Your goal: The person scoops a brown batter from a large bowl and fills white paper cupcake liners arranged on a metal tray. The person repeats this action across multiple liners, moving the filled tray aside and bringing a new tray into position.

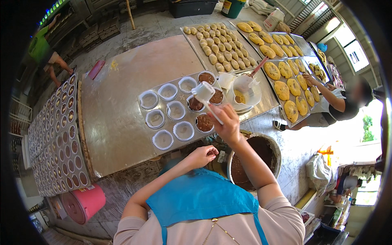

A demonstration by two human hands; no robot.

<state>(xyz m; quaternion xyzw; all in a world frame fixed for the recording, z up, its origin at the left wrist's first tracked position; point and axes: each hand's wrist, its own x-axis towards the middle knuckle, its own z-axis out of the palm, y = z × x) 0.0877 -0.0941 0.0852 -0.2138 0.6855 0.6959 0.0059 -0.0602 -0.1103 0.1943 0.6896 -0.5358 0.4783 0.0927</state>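
Your white scoop [203, 92] sits over a part-filled paper cup [195, 105] on the metal tray [168, 124], its handle gripped in your right hand [227, 124]; you appear to be portioning dark batter [241, 169], and the next move calls for a steady wrist. Your left hand [204, 156] curls loosely near the bucket [277, 153]; whether it holds anything, I cannot tell

White scoop [203, 92] at centre of frame, handle slanting down to the right, bowl over a partly filled paper cup [196, 105]; metal tray [162, 104] lies flat, left of and around centre; seven white fluted paper cups [183, 131] in it stand upright, empty; three toward its right hold lumpy brown batter [205, 122].
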